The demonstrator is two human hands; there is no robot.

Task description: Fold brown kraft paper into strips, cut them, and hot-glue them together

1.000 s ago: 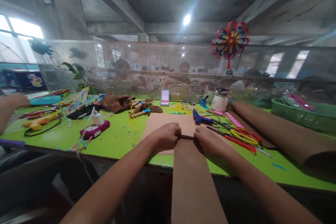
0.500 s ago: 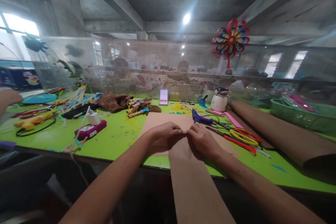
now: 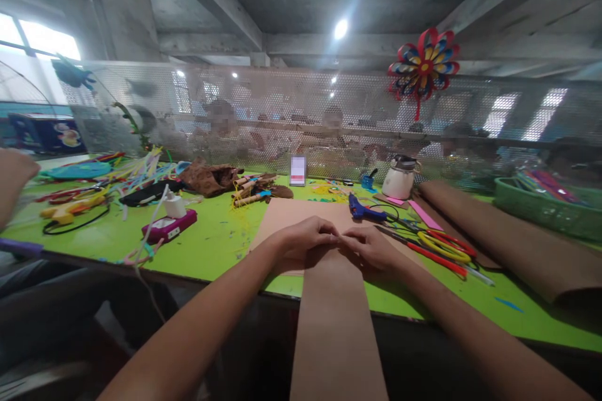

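Across the near edge of the green bench (image 3: 202,247) runs the brown paper strip (image 3: 336,326), its far end between left hand (image 3: 311,233) and right hand (image 3: 376,249). Each grip is narrow, pinching that end; matched pressure should keep its edge straight.

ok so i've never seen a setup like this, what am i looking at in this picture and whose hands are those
No machine here: a camera worn on a person's head looks forward and down at their own bare hands. The left hand and right hand meet at the far end of a long brown strip, fingers on it. On the green table lie a blue glue gun, yellow-handled scissors, a purple power strip and a big brown roll. Another person's hand shows at the left edge.
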